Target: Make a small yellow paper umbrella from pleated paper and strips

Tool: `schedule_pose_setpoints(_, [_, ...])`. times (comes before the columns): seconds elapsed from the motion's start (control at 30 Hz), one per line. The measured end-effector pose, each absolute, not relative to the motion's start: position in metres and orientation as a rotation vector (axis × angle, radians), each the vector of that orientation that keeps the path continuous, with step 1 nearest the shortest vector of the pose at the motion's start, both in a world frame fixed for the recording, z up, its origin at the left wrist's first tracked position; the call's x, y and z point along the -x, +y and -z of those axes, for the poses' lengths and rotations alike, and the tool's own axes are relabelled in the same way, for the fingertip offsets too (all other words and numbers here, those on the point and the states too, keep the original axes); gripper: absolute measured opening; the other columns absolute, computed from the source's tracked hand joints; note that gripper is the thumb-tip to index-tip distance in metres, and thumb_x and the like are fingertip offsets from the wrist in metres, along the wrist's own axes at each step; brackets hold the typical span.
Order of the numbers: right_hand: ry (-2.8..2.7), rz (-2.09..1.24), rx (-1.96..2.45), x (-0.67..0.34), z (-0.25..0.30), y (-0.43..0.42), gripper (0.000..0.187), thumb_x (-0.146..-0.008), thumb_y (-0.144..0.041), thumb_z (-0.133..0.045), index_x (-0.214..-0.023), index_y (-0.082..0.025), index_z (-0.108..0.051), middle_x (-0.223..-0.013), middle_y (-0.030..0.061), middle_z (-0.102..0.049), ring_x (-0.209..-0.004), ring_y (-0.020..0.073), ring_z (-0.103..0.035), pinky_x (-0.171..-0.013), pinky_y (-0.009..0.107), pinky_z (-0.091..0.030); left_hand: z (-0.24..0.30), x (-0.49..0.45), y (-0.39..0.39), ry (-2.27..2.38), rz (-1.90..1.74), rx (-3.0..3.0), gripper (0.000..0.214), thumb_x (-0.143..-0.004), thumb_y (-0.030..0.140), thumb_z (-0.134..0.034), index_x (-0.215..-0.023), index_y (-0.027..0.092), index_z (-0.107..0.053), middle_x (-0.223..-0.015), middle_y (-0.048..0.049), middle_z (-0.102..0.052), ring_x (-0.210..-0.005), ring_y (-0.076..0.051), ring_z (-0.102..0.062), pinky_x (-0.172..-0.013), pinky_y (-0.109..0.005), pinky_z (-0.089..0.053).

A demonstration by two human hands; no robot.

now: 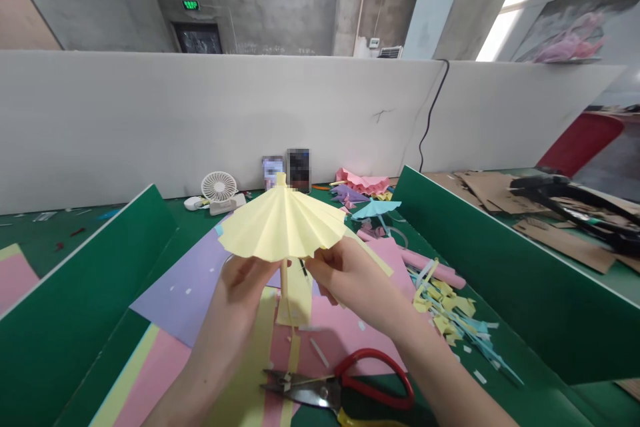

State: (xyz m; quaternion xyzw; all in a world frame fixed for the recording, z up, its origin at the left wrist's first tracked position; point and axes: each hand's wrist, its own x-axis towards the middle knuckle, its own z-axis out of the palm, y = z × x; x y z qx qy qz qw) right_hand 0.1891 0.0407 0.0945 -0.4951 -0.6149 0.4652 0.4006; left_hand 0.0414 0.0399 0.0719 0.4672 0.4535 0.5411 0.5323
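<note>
A pale yellow pleated paper umbrella stands upright in front of me, its rolled paper handle pointing down. My left hand is closed under the canopy's left side, with its fingertips at the handle. On the right, my right hand is closed with bent fingers at the canopy's lower rim. The canopy hides part of the fingers of both hands. Below them lie red-handled scissors, blades partly apart and pointing left, on coloured paper. A yellow paper strip runs down beneath the umbrella.
Purple paper and pink paper cover the green table. Paper scraps and a small blue paper umbrella lie on the right. A white fan and two phones stand behind. Green dividers flank both sides.
</note>
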Motion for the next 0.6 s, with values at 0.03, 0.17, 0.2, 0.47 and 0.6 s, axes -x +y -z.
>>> schedule_pose_setpoints(0.03, [-1.572, -1.185, 1.253, -0.1902, -0.0947, 0.0407, 0.015, -0.072, -0.011, -0.046, -0.061, -0.02, -0.048, -0.04, -0.0085, -0.038, -0.036, 0.0068, -0.035, -0.034, 0.019, -0.025, -0.0735, -0.0415, 0.0398, 1.092, -1.271, -1.146, 0.009, -0.072, 0.029, -0.06, -0.072, 0.024, -0.068, -0.074, 0.0009, -0.066, -0.08, -0.019, -0.057, -0.067, -0.023, -0.04])
schedule_pose_setpoints(0.17, [-1.626, -1.265, 1.146, -0.195, -0.0985, 0.0409, 0.017, -0.077, -0.018, -0.046, -0.061, -0.02, -0.049, -0.042, -0.0077, -0.041, -0.037, 0.0065, -0.038, -0.035, 0.019, -0.027, -0.0773, -0.0421, 0.0388, 1.145, -1.253, -1.158, 0.011, -0.072, 0.031, -0.061, -0.065, 0.023, -0.066, -0.07, 0.0021, -0.064, -0.073, -0.017, -0.055, -0.063, -0.022, -0.038])
schedule_pose_setpoints(0.2, [-1.635, -1.284, 1.116, -0.196, -0.0998, 0.0411, 0.016, -0.078, -0.018, -0.047, -0.063, -0.02, -0.05, -0.043, -0.0074, -0.043, -0.038, 0.0066, -0.04, -0.037, 0.019, -0.028, -0.0777, -0.0424, 0.0385, 1.151, -1.253, -1.152, 0.012, -0.071, 0.031, -0.062, -0.064, 0.023, -0.065, -0.068, 0.002, -0.064, -0.072, -0.017, -0.055, -0.062, -0.023, -0.038])
schedule_pose_setpoints(0.47, [-1.532, -1.416, 1.03, -0.1964, -0.1019, 0.0421, 0.006, -0.076, -0.018, -0.052, -0.07, -0.019, -0.054, -0.057, -0.0056, -0.052, -0.05, 0.0077, -0.05, -0.048, 0.021, -0.039, -0.0763, -0.043, 0.0399, 1.078, -1.295, -1.152, 0.01, -0.07, 0.03, -0.061, -0.071, 0.022, -0.067, -0.069, -0.0001, -0.066, -0.069, -0.018, -0.057, -0.062, -0.025, -0.04])
schedule_pose_setpoints(0.6, [-1.44, -1.486, 1.012, -0.1949, -0.1027, 0.0421, 0.004, -0.073, -0.018, -0.056, -0.073, -0.019, -0.053, -0.061, -0.0056, -0.054, -0.052, 0.007, -0.051, -0.047, 0.019, -0.039, -0.0759, -0.0417, 0.041, 1.094, -1.315, -1.19, 0.013, -0.071, 0.031, -0.059, -0.066, 0.021, -0.066, -0.068, -0.0006, -0.066, -0.069, -0.018, -0.057, -0.062, -0.026, -0.04])
